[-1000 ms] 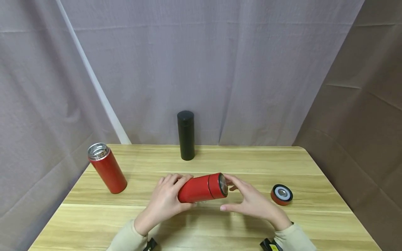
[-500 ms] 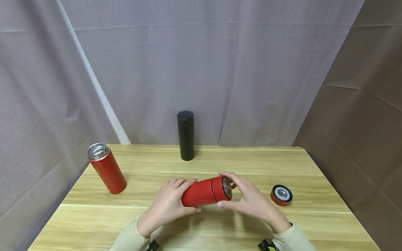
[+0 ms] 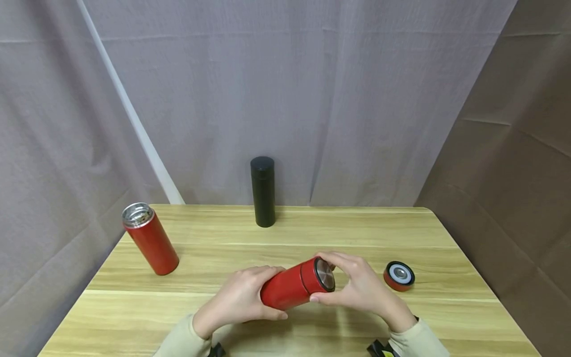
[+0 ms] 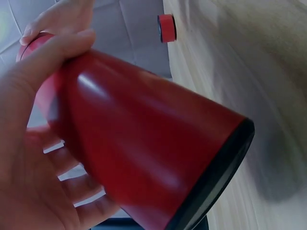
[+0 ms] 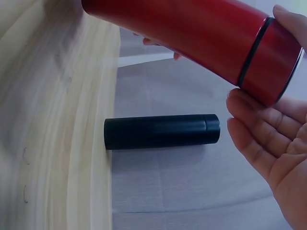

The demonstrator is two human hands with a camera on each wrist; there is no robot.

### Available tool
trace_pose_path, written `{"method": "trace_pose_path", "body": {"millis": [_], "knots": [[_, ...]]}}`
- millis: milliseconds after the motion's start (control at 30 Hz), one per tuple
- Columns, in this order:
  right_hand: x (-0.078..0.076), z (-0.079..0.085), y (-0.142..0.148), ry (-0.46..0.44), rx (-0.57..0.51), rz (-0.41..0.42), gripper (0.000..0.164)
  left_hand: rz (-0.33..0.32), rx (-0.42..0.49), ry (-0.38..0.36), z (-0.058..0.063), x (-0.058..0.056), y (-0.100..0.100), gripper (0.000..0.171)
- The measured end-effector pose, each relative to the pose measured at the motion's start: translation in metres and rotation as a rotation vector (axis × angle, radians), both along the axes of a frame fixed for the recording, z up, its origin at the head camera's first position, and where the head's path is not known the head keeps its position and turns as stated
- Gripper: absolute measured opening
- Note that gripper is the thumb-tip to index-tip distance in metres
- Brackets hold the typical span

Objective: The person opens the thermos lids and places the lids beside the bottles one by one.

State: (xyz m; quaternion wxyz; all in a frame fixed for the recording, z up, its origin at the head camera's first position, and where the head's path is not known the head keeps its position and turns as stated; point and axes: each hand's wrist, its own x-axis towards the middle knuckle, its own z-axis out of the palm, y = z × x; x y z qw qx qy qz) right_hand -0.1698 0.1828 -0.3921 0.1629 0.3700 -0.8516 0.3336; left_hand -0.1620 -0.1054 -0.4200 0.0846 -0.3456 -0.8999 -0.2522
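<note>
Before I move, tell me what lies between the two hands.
The capped red bottle, spanning from left hand to right hand; the head view shows it.

No words, numbers, brands or signs can be read in any of the three views. At the bottom edge of the head view, a small yellow patch shows on the black device at the person's right wrist; it is partly cut off and too small to tell whether it bears any print.
</note>
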Motion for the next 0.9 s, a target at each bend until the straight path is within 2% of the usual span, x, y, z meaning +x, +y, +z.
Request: {"method": "trace_pose_path", "body": {"millis": [167,267,367,500,667,800,900], "knots": [[0.002,0.002,0.002,0.012,-0.014,0.029,0.075,-0.044,0.005,-0.038,0.002,-0.001,-0.002,0.070],[0.004,0.004,0.002,0.010,-0.027,0.098,0.072,-0.102,0.017,-0.087,0.002,-0.001,-0.004,0.069],[0.007,0.006,0.001,-0.031,-0.027,0.185,0.070,-0.156,0.026,-0.129,0.001,-0.002,-0.006,0.069],[0.009,0.010,-0.001,-0.089,-0.015,0.263,0.072,-0.177,0.023,-0.125,0.001,-0.003,-0.008,0.070],[0.009,0.011,-0.001,-0.083,0.025,0.266,0.074,-0.146,-0.001,-0.087,0.002,-0.004,-0.008,0.070],[0.010,0.010,0.000,-0.114,0.073,0.181,0.078,-0.058,-0.038,-0.026,0.003,-0.002,-0.007,0.071],[0.012,0.009,0.000,-0.145,0.085,0.091,0.082,0.020,-0.079,0.056,0.004,-0.001,-0.005,0.073]]}}
